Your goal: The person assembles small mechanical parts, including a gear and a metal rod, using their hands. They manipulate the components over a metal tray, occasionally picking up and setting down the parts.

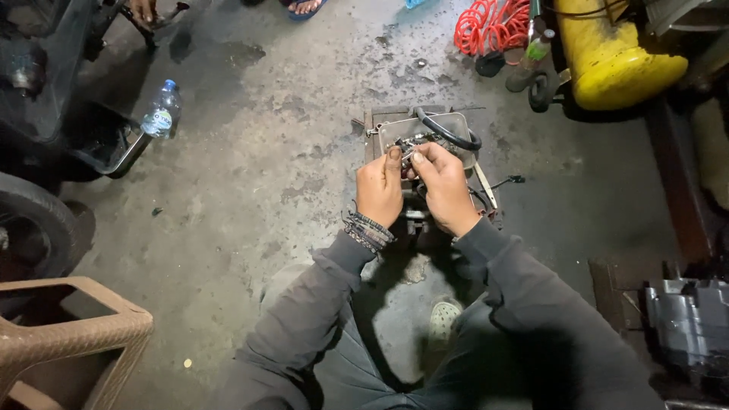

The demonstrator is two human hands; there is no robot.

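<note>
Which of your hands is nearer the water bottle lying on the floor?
Left. The left hand is on the side toward the water bottle, with bare concrete between them; the right hand sits just beyond it, farther from the bottle.

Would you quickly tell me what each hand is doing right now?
Left hand: closed on a small metal part above the tray.
Right hand: closed on the same part.

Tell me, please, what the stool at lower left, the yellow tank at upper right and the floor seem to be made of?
Stool: probably moulded plastic, brown, with a woven-look texture.
Yellow tank: likely painted metal; its smooth round skin shines.
Floor: looks like bare concrete, grey, rough and stained dark.
</note>
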